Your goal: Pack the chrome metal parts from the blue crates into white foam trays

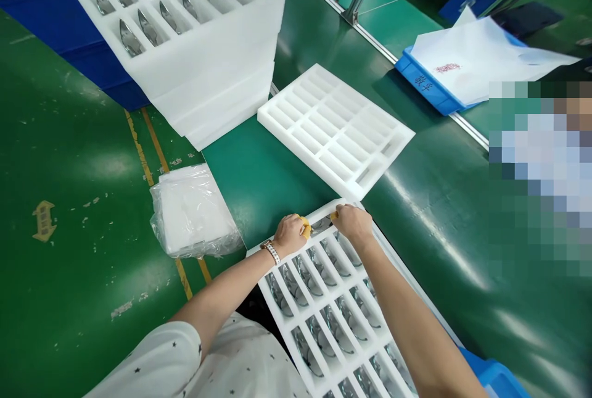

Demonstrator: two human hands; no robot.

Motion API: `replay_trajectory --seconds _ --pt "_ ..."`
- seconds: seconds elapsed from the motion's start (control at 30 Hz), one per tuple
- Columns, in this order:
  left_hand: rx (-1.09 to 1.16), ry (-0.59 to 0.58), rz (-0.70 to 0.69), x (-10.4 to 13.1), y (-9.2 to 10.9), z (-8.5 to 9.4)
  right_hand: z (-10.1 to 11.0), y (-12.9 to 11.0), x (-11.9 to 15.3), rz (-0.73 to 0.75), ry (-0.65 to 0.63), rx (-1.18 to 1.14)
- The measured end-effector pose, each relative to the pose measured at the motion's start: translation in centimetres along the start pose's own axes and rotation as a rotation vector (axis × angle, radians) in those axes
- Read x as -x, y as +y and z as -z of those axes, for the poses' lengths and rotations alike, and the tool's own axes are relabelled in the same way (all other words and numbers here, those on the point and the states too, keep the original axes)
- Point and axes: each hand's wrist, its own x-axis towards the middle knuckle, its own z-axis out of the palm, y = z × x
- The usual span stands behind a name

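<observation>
A white foam tray (296, 316) with shiny curved metal parts in its slots lies close to my body. At its far edge my left hand (292, 234), with yellow covers on the fingertips, is closed on the left end of a shiny metal part (320, 224). My right hand (352, 221) is closed at the right end of the same part, a yellow cover showing on a finger. The part lies level between both hands, over the tray's far end. Just beyond them rests a second foam tray (319, 154) with bare slots.
Stacked foam trays (231, 46) with metal parts rise at the back left beside blue crates (69, 28). A plastic-wrapped white pack (194, 210) lies at the table's left edge. A blue bin (428, 86) with white sheets stands at the back right. A blurred person (546, 169) is at the right.
</observation>
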Motion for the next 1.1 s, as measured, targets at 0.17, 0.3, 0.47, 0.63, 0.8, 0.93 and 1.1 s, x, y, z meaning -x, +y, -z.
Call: replay_trajectory --seconds 0.17,0.3,0.47,0.63,0.8,0.93,1.1 --pt "0.036 -0.007 -0.014 -0.1 -0.3 -0.2 -0.2 1.2 -0.3 0.049 -0.013 0.004" --pt "0.044 -0.010 -0.015 -0.2 -0.5 -0.5 0.1 1.5 -1.3 0.010 -0.056 -0.012" --pt "0.079 0.024 -0.044 -0.4 -0.8 -0.7 0.3 1.6 -1.8 -0.028 -0.050 -0.012" --pt "0.085 0.065 -0.063 -0.4 -0.9 -1.1 -0.9 0.9 -0.7 -0.005 0.081 0.014" --pt "0.064 0.083 -0.083 -0.4 -1.0 -1.2 -3.0 0.5 -0.1 -0.075 0.217 0.013" --pt "0.055 0.116 -0.150 -0.1 -0.8 -0.9 -2.8 0.6 0.0 -0.091 0.177 -0.026" --pt "0.039 0.091 -0.164 0.1 -0.5 -0.2 -1.3 0.0 0.2 -0.075 0.092 0.015"
